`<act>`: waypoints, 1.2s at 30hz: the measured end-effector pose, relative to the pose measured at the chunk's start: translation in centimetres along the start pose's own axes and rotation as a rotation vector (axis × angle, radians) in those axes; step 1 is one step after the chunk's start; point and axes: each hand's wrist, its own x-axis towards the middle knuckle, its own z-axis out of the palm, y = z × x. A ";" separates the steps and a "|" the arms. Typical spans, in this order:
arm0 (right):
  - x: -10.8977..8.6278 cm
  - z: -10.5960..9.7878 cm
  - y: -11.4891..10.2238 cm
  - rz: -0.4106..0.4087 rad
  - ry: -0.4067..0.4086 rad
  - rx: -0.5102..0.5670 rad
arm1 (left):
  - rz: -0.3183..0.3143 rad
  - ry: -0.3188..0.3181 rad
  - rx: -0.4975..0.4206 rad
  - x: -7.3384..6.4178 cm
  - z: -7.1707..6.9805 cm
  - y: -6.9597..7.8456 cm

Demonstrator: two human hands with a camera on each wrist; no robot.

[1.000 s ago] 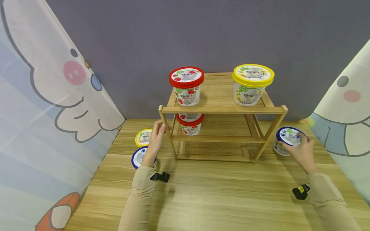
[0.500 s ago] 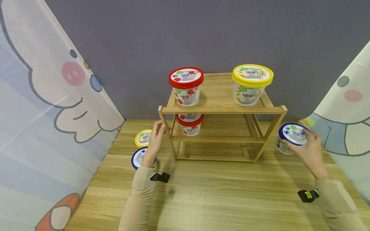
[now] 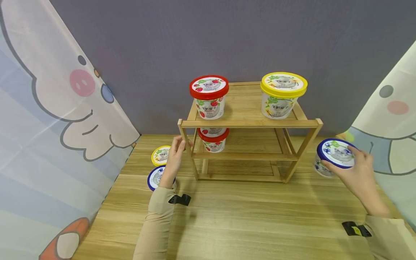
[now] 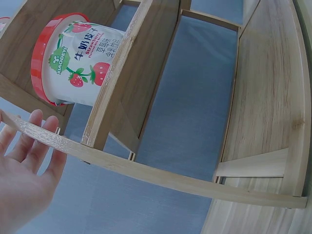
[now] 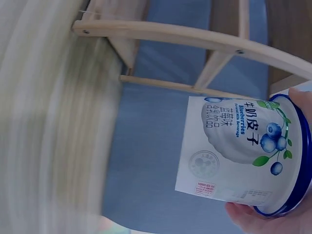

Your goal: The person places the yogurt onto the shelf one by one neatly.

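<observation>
My right hand (image 3: 359,177) grips a white tub with a blue lid (image 3: 338,153) by its rim, to the right of the wooden rack (image 3: 250,123). In the right wrist view this blueberry milk drink tub (image 5: 239,151) hangs above the table, its underside clear of it. My left hand (image 3: 175,155) holds the rack's front left post, with fingers behind it in the left wrist view. On the top shelf stand a red-lidded strawberry tub (image 3: 209,97) and a yellow-lidded tub (image 3: 283,95). Red-lidded tubs (image 3: 214,141) are stacked on the middle shelf at the left, partly hidden.
Left of the rack, a yellow-lidded tub (image 3: 160,155) and a blue-lidded tub (image 3: 156,177) stand on the wooden table (image 3: 247,220), partly covered by my left arm. A grey wall (image 3: 247,39) rises behind. Cartoon-printed curtains (image 3: 45,119) flank both sides.
My right hand has lifted the blueberry tub and carried it rightward and nearer to me. My left hand stays at the rack post.
</observation>
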 end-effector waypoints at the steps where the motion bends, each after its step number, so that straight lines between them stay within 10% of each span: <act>1: -0.1 -0.2 -0.2 -0.001 0.001 -0.002 | 0.005 0.001 -0.005 0.0 0.0 -0.1; 11: -1.7 -1.9 -2.4 -0.028 -0.023 -0.001 | 0.030 -0.008 -0.047 0.5 -0.5 -2.2; 36: -3.9 -2.3 -7.3 -0.199 -0.075 0.016 | 0.027 -0.003 -0.045 0.3 -0.5 -2.2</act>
